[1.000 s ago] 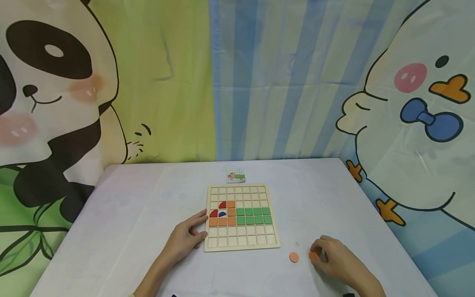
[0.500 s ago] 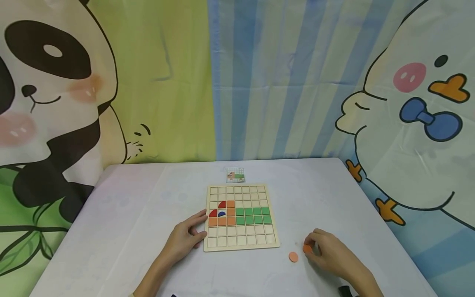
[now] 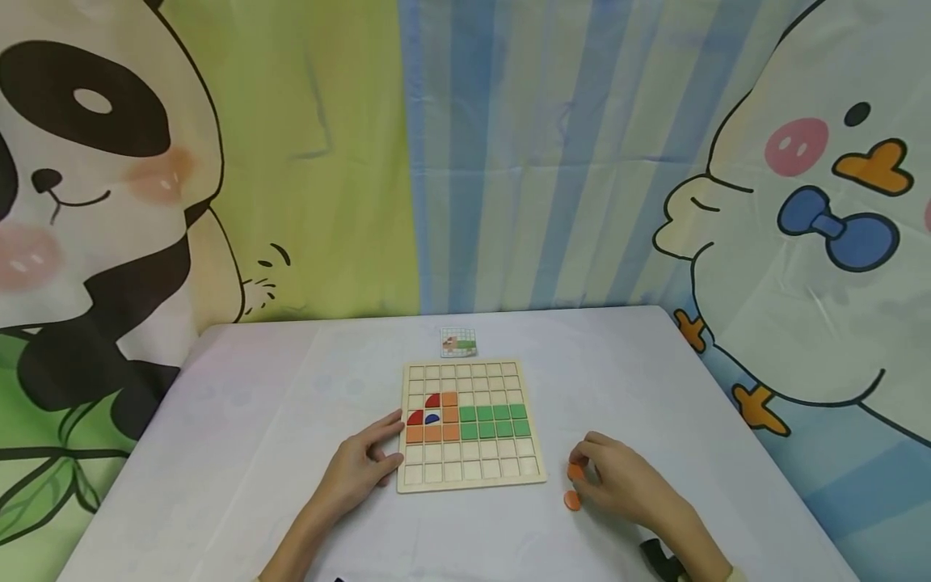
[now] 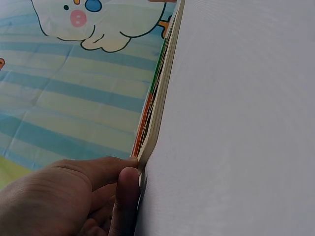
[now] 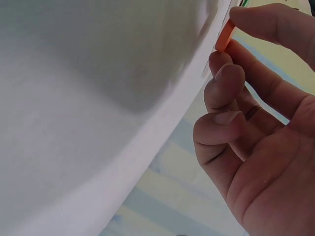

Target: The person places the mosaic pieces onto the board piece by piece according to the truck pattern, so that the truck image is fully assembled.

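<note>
In the head view a wooden grid board [image 3: 473,487] lies mid-table. It holds red curved pieces [image 3: 433,401], a blue half-round piece [image 3: 432,419], several orange squares [image 3: 450,415] and several green squares [image 3: 494,421]. My left hand [image 3: 356,461] touches the board's left edge with thumb and fingertips; the left wrist view shows them against the board's side [image 4: 158,110]. Right of the board, my right hand [image 3: 621,477] pinches an orange disc [image 5: 225,37] between thumb and finger, its other fingers curled. A second orange disc [image 3: 572,501] lies on the table just below that hand.
A small picture card [image 3: 458,343] with a coloured grid pattern lies behind the board. White cloth covers the table [image 3: 254,453]. Printed curtains [image 3: 502,162] hang behind its back edge. A dark band [image 3: 658,559] is at my right wrist.
My right hand has moved left and away from me with the orange disc, toward the board. My left hand stays at the board's edge. The view has shifted slightly.
</note>
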Tool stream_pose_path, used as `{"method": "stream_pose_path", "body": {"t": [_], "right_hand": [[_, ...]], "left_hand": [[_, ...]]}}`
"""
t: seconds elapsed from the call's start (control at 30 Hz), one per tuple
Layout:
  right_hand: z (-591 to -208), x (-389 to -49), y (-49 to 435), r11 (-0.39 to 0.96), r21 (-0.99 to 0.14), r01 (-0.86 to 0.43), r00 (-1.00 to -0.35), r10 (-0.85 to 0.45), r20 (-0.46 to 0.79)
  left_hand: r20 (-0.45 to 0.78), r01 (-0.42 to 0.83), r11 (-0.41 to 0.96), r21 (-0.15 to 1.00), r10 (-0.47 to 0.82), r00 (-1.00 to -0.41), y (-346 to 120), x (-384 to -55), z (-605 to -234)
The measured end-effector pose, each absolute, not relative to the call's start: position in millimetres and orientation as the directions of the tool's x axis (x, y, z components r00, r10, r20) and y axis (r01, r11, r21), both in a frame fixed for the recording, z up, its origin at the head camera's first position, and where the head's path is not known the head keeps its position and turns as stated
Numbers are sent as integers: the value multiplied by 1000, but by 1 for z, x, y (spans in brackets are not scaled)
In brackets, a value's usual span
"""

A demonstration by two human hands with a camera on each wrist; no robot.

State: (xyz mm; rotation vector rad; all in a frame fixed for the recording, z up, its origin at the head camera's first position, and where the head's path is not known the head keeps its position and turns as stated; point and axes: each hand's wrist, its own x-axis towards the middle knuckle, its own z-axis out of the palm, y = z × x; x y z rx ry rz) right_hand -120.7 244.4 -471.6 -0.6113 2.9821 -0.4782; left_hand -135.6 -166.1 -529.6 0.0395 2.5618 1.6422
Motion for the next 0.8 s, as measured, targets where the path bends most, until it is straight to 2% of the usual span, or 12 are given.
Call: {"method": "stream_pose_path", "body": {"t": [0.27, 0.8], "right_hand": [[-470, -135, 226, 861, -316, -397, -908, -418, 1], [-468, -160, 199, 759, -355, -546, -828, -554, 90]], "left_hand": [[-67, -26, 407, 913, 88, -994, -167, -136, -530], [-75, -37, 415, 909, 76, -994, -166, -136, -530]]}}
